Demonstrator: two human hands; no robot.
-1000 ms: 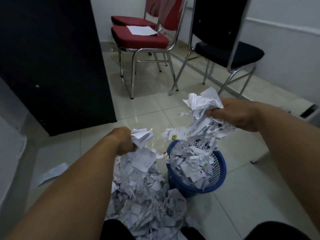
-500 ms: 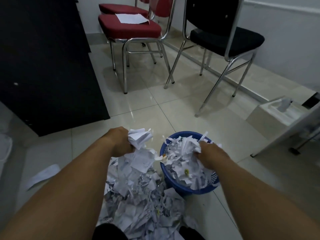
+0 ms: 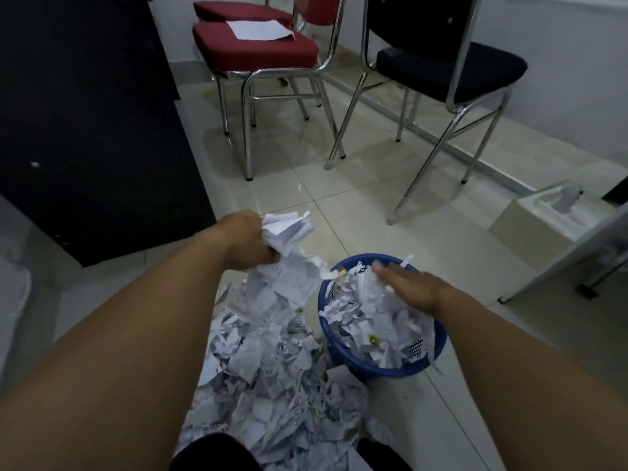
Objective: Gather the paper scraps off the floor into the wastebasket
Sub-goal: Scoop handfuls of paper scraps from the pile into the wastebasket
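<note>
One view, head-worn, wide-angle. Faces forward and steeply down onto the floor (image 3: pixel 390 215). Close range: forearms enter from the lower corners, left hand (image 3: pixel 244 243) and right hand (image 3: pixel 411 287) mid-frame; paper scraps (image 3: pixel 272 385) run to the lower edge. Chairs (image 3: pixel 258 52) line the top edge.

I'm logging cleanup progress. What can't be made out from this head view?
All head view.
Depth of the wastebasket: scraps and the right hand cover it.
Near end of the scrap pile: cut by the bottom edge.
Fingertips of the left hand: behind the wad it grips.
Print on scraps: too small.
</note>
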